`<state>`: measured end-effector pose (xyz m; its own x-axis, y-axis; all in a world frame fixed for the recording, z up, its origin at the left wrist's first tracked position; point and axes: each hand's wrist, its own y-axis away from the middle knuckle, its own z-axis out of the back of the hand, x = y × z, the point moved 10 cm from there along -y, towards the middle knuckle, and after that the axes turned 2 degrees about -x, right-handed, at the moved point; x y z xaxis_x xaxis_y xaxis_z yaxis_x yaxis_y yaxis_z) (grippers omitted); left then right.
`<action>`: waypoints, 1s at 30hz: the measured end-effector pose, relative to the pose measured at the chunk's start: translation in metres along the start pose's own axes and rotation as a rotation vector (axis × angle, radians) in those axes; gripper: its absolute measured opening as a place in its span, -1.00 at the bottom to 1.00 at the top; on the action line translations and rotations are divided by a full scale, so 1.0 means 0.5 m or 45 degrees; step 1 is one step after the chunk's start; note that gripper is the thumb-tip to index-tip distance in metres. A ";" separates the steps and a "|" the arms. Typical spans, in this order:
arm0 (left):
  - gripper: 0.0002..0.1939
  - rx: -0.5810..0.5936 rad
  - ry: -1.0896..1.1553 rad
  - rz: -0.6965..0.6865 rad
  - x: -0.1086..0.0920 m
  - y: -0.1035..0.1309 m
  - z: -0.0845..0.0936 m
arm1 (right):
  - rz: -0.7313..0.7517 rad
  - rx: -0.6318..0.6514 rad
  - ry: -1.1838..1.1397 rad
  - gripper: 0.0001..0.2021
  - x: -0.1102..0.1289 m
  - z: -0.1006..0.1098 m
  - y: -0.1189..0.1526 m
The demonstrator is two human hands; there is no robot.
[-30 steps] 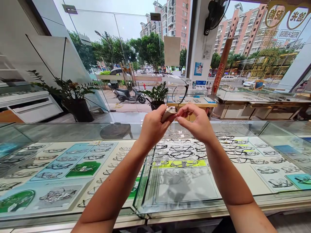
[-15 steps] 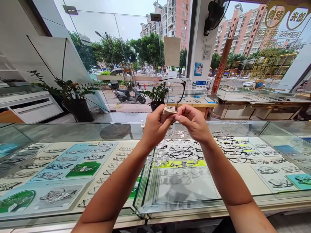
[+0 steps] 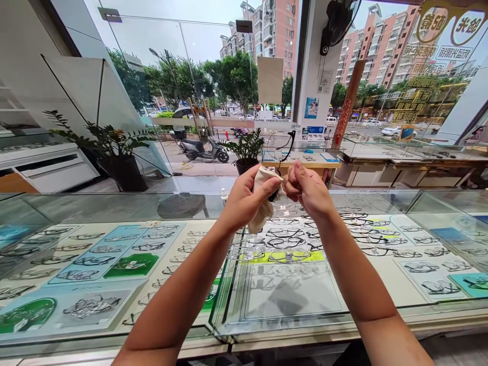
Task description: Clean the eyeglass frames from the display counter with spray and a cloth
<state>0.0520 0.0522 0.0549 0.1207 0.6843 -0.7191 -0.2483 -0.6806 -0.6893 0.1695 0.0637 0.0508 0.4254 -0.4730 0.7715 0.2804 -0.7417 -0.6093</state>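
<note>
Glass counter (image 3: 305,323), dark-rimmed glasses (image 3: 292,147), rumpled beige cloth (image 3: 260,218)

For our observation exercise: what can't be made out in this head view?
In the head view:
Round, dark-rimmed eyeglasses: lower part hidden by the crumpled beige cloth and left hand.
Right hand: curled fingers hide whether it pinches the cloth.
Black wall-mounted fan: top cut off by the upper edge.

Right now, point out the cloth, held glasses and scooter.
Cloth (image 3: 260,217): head view, on its hanging end.
Held glasses (image 3: 292,144): head view, on the dark rim.
Scooter (image 3: 199,149): head view, on its body.
</note>
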 end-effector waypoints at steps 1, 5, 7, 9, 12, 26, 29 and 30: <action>-0.64 0.008 0.036 0.029 0.007 0.000 0.000 | -0.021 -0.014 -0.027 -0.40 -0.002 0.001 -0.001; -0.64 0.000 0.130 0.104 0.023 0.004 0.003 | -0.206 -0.018 -0.195 -0.44 -0.023 -0.002 -0.002; -0.62 -0.007 0.161 0.121 0.025 0.005 0.001 | -0.317 0.011 -0.282 -0.50 -0.037 -0.010 0.000; -0.61 -0.001 0.199 0.147 0.027 0.007 -0.006 | -0.416 0.030 -0.350 -0.55 -0.050 -0.019 0.004; -0.60 -0.020 0.236 0.160 0.028 0.008 -0.012 | -0.509 0.031 -0.389 -0.58 -0.066 -0.025 0.009; -0.60 -0.061 0.013 0.042 0.015 0.005 -0.003 | -0.413 -0.124 -0.363 -0.72 -0.061 0.010 0.004; -0.58 -0.044 0.008 0.059 0.015 0.006 -0.006 | -0.396 -0.163 -0.344 -0.80 -0.060 0.017 0.002; -0.57 -0.040 0.017 0.070 0.016 0.005 -0.006 | -0.389 -0.172 -0.340 -0.81 -0.059 0.019 0.001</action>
<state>0.0554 0.0550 0.0470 0.1208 0.6423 -0.7569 -0.2249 -0.7250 -0.6510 0.1652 0.0817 0.0258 0.5528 -0.0953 0.8279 0.3206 -0.8927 -0.3168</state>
